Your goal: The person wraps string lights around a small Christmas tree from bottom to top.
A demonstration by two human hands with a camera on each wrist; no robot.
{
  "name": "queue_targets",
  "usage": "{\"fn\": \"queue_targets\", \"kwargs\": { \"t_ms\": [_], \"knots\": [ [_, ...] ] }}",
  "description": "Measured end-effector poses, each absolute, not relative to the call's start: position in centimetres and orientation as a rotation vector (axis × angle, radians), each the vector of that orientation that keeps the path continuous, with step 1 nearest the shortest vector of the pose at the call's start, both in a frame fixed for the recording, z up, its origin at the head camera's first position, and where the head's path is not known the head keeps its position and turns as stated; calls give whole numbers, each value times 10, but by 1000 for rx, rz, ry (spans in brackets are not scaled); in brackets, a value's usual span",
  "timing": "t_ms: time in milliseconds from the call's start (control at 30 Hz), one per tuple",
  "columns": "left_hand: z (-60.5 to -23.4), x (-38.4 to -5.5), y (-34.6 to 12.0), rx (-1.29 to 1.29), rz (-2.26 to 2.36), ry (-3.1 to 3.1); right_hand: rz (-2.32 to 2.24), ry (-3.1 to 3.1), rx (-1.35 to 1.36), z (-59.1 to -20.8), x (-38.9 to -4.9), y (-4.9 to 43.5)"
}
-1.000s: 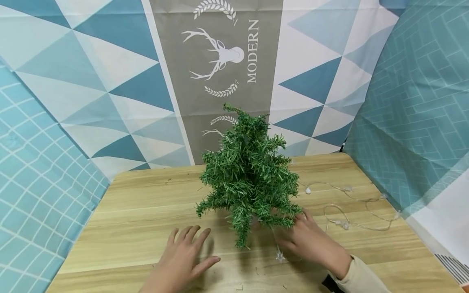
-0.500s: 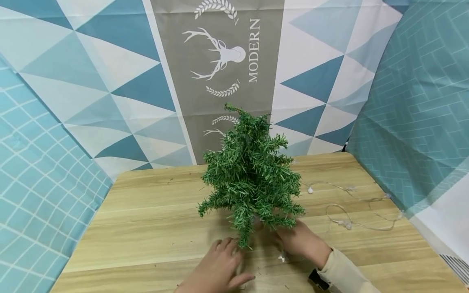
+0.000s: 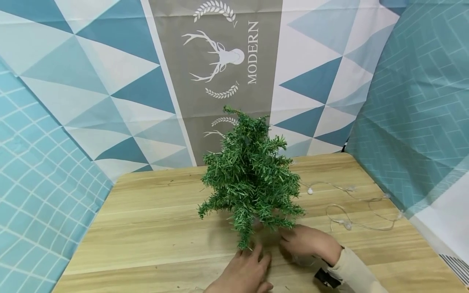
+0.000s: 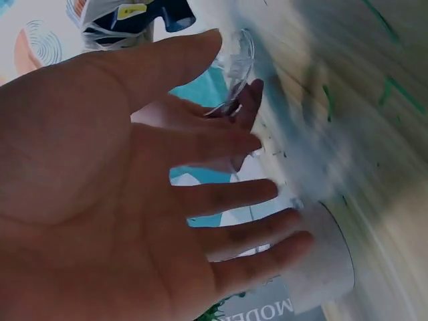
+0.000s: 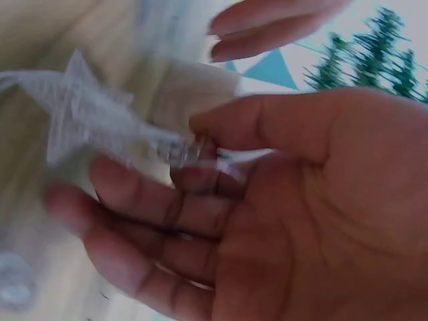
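Note:
A small green artificial fir tree [image 3: 250, 179] stands mid-table. My left hand [image 3: 244, 269] lies just in front of its foot, palm down. In the left wrist view its straight, spread fingers [image 4: 267, 194] reach the tree's white round base [image 4: 326, 267] and hold nothing. To the right of the foot, under the lowest branches, is my right hand [image 3: 307, 240]. In the right wrist view, thumb and fingers [image 5: 264, 124] pinch the thin wire of a clear star-shaped light [image 5: 87, 117]. Both wrist views are blurred.
A clear light string [image 3: 344, 221] with small bulbs loops over the wooden table [image 3: 146, 228] right of the tree. Patterned blue and grey cloths hang close behind and on both sides. Loose green needles lie by the tree.
My left hand has slid right across the table to the tree's foot. My right hand has drawn in under the lower branches and taken the star light off the table.

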State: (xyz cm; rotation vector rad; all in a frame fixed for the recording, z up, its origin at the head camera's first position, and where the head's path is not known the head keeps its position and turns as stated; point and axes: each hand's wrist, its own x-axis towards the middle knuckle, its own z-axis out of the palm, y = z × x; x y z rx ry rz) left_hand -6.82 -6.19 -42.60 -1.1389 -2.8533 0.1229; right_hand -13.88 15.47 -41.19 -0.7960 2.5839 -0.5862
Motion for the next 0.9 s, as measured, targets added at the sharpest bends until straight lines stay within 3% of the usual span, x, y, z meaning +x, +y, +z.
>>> {"fn": "queue_targets", "kwargs": {
  "t_ms": [267,900],
  "knots": [
    [-431,-66,-46,-1057,-102,-2605,-505,2582,-1173,-397,-138,165],
    [-440,-79,-43,-1059,-478,-2387,-568,2811,-1050,-362,-98,152]
  ]
}}
